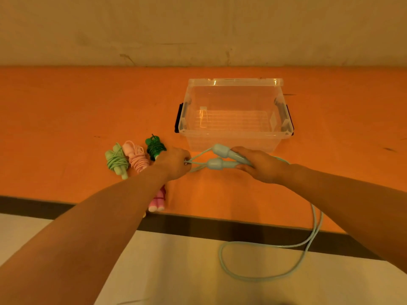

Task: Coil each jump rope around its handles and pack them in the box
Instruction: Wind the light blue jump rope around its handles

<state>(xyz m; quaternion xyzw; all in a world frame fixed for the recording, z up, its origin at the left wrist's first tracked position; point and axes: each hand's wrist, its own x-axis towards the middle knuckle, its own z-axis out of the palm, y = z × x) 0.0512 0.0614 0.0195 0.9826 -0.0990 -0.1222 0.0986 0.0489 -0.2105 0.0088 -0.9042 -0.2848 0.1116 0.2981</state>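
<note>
One head-worn wide-angle view looks forward and down, close over the bench, fingers near the frame's centre.

The left forearm hides most of a bright pink coiled rope and the dark green rope's lower end.

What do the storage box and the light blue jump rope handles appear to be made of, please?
Box: clear, glossy, probably hard plastic; the table shows through its walls. Light blue handles: smooth, matte, moulded-looking, probably plastic, though a rubbery coating cannot be ruled out.

Two bare forearms, sleeveless, bare hands, no jewellery
</note>
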